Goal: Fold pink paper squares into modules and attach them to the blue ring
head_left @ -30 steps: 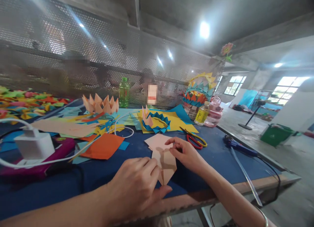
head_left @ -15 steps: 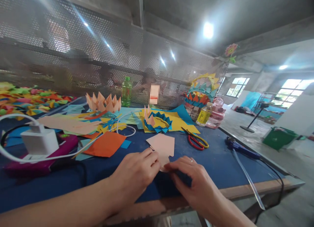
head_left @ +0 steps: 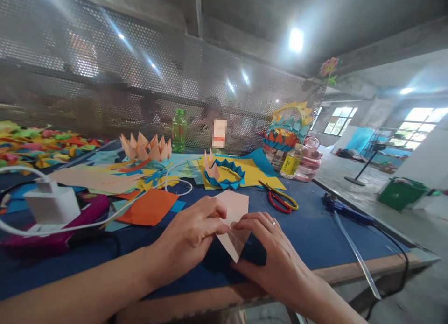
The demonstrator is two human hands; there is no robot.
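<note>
Between my hands is a small piece of pale peach paper (head_left: 235,248), its pointed end toward me. My left hand (head_left: 194,235) pinches its upper left part with thumb and fingers. My right hand (head_left: 269,249) grips the paper's right side, with a ring on one finger. Just beyond lies more peach paper (head_left: 240,205) on the blue table. Farther back, a ring of folded blue paper (head_left: 235,167) with peach points (head_left: 212,167) at its left rests on yellow sheets (head_left: 259,174).
Red and yellow scissors (head_left: 282,202) lie right of the paper, and a blue glue gun (head_left: 350,214) farther right. Orange paper (head_left: 149,207), a white charger (head_left: 52,205) and cables are at left. Behind stand a peach paper crown (head_left: 147,149) and green bottle (head_left: 179,132).
The peach piece in my hands has been turned and raised, so its pointed end now shows toward me. My left fingers have shifted upward along it. The view has moved slightly.
</note>
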